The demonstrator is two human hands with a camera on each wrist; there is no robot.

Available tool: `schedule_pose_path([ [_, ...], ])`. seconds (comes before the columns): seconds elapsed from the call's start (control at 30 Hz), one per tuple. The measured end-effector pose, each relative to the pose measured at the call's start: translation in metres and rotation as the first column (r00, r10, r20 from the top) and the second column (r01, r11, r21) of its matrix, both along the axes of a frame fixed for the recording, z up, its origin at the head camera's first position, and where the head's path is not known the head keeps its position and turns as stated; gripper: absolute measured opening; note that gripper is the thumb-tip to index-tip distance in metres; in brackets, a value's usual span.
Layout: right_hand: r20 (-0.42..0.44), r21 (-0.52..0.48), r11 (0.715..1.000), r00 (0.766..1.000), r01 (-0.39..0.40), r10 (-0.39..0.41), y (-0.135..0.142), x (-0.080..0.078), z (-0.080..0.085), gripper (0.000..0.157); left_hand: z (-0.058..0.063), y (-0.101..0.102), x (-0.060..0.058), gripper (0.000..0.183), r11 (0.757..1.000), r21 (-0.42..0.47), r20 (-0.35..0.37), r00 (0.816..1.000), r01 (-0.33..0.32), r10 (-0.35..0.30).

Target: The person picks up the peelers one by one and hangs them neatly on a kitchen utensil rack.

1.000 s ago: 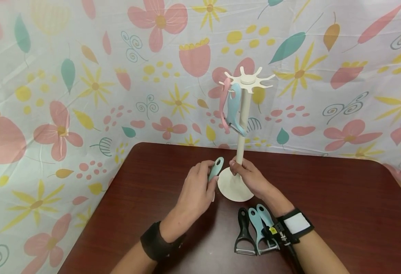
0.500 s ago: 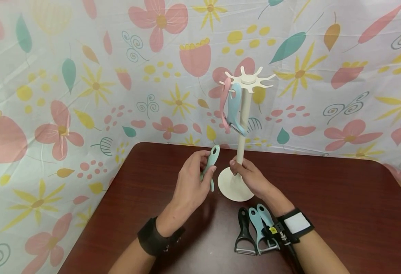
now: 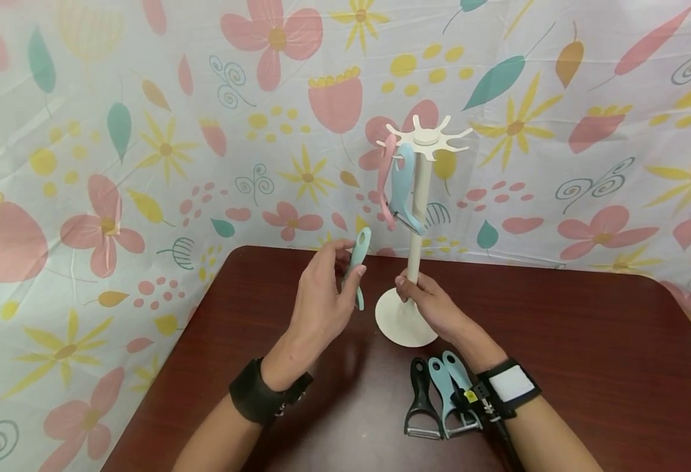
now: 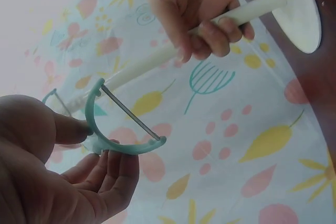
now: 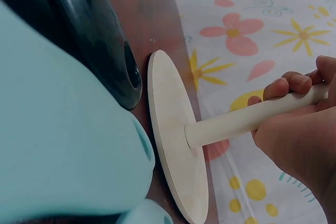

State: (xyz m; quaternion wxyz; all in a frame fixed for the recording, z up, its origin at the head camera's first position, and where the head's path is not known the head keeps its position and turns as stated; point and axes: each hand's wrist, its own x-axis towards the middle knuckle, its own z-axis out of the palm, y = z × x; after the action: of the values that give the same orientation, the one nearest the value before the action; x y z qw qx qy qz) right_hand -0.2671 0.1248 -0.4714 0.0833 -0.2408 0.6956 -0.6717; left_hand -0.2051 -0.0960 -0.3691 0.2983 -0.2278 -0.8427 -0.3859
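My left hand (image 3: 324, 292) pinches a mint-green peeler (image 3: 360, 252) between thumb and fingers, its holed handle end pointing up. In the left wrist view the peeler's curved head and metal blade (image 4: 131, 113) face the camera. My right hand (image 3: 431, 303) grips the lower pole of a cream stand (image 3: 421, 190), just above its round base (image 5: 176, 135). A pink peeler (image 3: 386, 183) and a light blue peeler (image 3: 403, 180) hang from the stand's hooked top (image 3: 427, 137). The held peeler is left of the pole, lower than the hooks.
A black peeler (image 3: 420, 393) and two light blue peelers (image 3: 440, 383) lie on the dark red-brown table (image 3: 605, 354), in front of the base and beside my right wrist strap (image 3: 509, 387). A flower-patterned cloth (image 3: 298, 98) rises behind the table.
My left hand has moved up and slightly left with the mint-green peeler, whose handle now stands more upright and farther from the pole. My right hand keeps its grip on the stand.
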Motion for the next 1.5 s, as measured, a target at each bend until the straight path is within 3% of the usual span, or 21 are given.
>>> schedule_pose_path([
  [0.53, 0.000, 0.015, 1.000, 1.000, -0.004, 0.004, 0.000, 0.000, -0.001, 0.037, 0.038, 0.000, -0.015, 0.039, 0.988, 0.148, -0.084, 0.996, 0.049, -0.037],
  [0.77, 0.003, 0.004, 1.000, 1.000, -0.006, 0.006, 0.000, -0.001, -0.002, 0.037, 0.050, 0.004, -0.023, 0.037, 0.986, 0.156, -0.127, 0.991, 0.055, -0.036],
  [0.87, 0.006, -0.002, 1.000, 1.000, -0.009, 0.009, 0.000, 0.000, -0.002, 0.037, 0.058, 0.007, -0.022, 0.036, 0.980, 0.184, -0.129, 0.990, 0.075, -0.051],
  [1.13, 0.020, 0.018, 1.000, 1.000, -0.005, 0.005, 0.002, -0.002, -0.003, 0.039, 0.091, 0.016, -0.007, 0.032, 0.958, 0.254, -0.125, 0.987, 0.131, -0.102],
  [1.5, 0.039, 0.036, 0.999, 0.999, 0.007, -0.008, 0.002, -0.002, -0.002, 0.034, 0.101, 0.021, -0.017, 0.032, 0.934, 0.304, -0.093, 0.982, 0.187, -0.167],
])
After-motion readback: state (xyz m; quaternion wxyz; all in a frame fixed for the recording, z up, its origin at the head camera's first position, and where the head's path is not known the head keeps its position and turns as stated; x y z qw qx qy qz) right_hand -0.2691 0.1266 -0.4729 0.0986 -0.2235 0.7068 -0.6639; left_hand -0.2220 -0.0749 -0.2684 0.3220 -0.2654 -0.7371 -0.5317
